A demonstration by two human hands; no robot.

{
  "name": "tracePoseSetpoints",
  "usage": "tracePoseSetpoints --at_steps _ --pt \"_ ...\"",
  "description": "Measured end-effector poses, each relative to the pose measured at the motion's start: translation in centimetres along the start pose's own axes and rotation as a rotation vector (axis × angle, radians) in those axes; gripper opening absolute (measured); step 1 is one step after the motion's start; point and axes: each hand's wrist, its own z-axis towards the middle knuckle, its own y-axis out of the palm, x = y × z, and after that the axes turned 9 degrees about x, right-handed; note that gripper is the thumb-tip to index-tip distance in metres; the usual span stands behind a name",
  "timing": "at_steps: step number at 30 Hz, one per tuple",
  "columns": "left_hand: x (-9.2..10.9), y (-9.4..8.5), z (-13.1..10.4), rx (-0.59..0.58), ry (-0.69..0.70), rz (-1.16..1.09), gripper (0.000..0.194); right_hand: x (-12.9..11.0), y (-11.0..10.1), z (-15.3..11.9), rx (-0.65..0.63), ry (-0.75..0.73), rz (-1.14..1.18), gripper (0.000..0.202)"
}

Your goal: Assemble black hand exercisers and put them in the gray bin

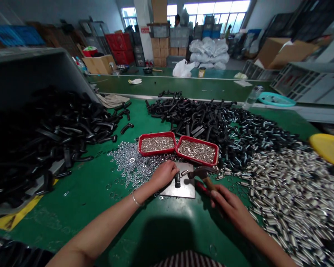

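My left hand is closed on a black plastic handle, which it steadies on a square metal plate. Close beside the handle on the plate lies a small silver spring-like part. My right hand grips the wooden shaft of a hammer, whose dark head hangs over the plate's right edge. Under the hammer, a red-handled tool is partly hidden. Behind the plate stand two red trays, the left one with tiny metal bits and the right one with small pins.
Loose washers spread left of the plate. Silver cylinders are heaped at right, black handles at the back. A tipped grey crate spills more black handles on the left. A yellow lid sits at the right edge.
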Motion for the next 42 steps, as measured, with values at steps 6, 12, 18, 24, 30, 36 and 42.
tracePoseSetpoints --at_steps 6,12,18,24,30,36,42 --pt "0.3 -1.1 0.2 -0.035 0.425 0.181 0.025 1.2 0.3 1.0 -0.013 -0.021 -0.177 0.042" --pt "-0.4 -0.5 -2.9 0.062 0.259 0.041 0.103 -2.1 0.9 0.8 0.088 -0.290 -0.329 0.039" --pt "-1.0 0.5 -3.6 0.000 0.185 -0.094 0.101 -1.2 2.5 4.1 -0.012 -0.231 -0.464 0.038" --pt "-0.4 0.2 -4.7 0.090 0.080 -0.230 0.088 0.8 1.6 5.4 0.245 -0.355 -0.351 0.043" --pt "3.5 0.8 -7.5 0.490 -0.164 -0.377 0.066 -1.1 6.2 4.1 0.170 -0.188 0.225 0.041" --pt "3.9 1.5 -8.0 0.533 0.137 -0.272 0.071 -2.0 10.0 6.2 0.139 0.051 0.881 0.035" --pt "2.7 0.1 -9.6 0.272 0.263 -0.318 0.073 -1.0 6.8 5.8 -0.243 -0.029 0.723 0.035"
